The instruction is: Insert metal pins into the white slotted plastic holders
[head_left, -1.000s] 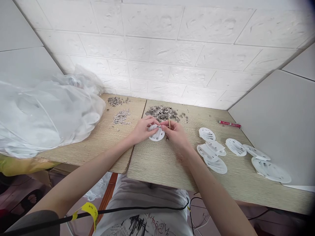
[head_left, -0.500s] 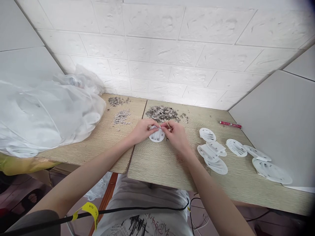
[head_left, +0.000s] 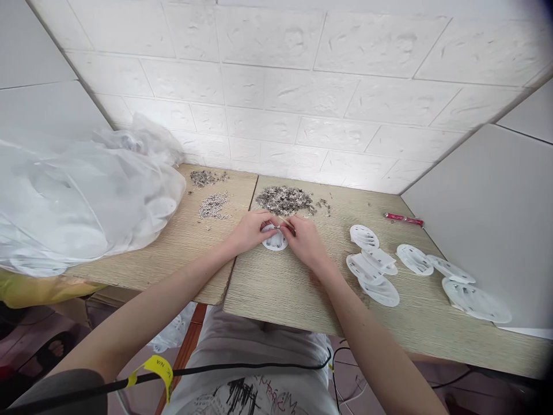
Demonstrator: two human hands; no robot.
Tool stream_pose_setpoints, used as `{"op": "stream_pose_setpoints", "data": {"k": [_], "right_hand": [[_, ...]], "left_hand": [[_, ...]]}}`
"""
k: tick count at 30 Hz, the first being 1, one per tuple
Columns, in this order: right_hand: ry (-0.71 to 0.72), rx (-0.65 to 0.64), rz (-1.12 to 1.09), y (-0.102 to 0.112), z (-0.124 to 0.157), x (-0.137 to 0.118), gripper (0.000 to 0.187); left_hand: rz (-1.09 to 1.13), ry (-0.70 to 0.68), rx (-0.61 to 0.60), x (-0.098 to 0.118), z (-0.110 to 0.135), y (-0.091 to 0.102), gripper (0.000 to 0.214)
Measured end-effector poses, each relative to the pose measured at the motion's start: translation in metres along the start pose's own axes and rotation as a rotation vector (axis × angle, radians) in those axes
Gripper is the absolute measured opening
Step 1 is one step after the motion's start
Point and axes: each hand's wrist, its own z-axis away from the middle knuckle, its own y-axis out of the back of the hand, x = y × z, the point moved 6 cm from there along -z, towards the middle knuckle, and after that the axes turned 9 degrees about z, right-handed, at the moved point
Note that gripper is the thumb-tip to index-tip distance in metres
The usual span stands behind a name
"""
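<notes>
A round white plastic piece [head_left: 275,242] with slots and small metal bits lies on the table between my hands. Closed around its upper left edge is my left hand [head_left: 254,231], thumb and fingers pinching there. My right hand [head_left: 306,237] is closed too, its fingertips meeting the left ones at the piece's top edge. A thin light-brown stick [head_left: 284,221] pokes out of the right fingers toward the left. Whatever tiny part sits between the fingertips is too small to name. Just behind the hands lies a heap of small metal pieces [head_left: 285,199].
Two smaller piles of metal parts [head_left: 213,206] lie to the left, beside a big clear bag [head_left: 86,202] of white pieces. Several similar round white pieces [head_left: 379,293] are spread on the right. Two red batteries [head_left: 404,219] lie end to end near the right partition.
My right fingers have shifted slightly, and the stick has swung over to the left, across the white piece's top edge. My left hand has barely moved.
</notes>
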Motion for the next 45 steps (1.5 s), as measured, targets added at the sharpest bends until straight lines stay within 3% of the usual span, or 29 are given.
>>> {"op": "stream_pose_setpoints", "data": {"k": [11,19,40,45], "right_hand": [[-0.043,-0.024,-0.088,-0.0007,0.0001,0.0007,0.013],[-0.09,-0.015,-0.157,0.0005,0.0015,0.0014,0.009],[-0.073,-0.018,-0.172,-0.0014,0.0008,-0.0013,0.007],[-0.183,-0.072,-0.351,-0.0005,0.0028,0.0038,0.002]], "left_hand": [[0.019,-0.008,-0.007,-0.003,-0.0002,-0.0007,0.008],[0.181,0.112,-0.004,-0.002,0.001,-0.0019,0.016],[-0.065,-0.01,-0.018,0.0066,0.0018,-0.0046,0.013],[0.16,0.066,-0.054,0.0022,0.0015,-0.0066,0.029]]}}
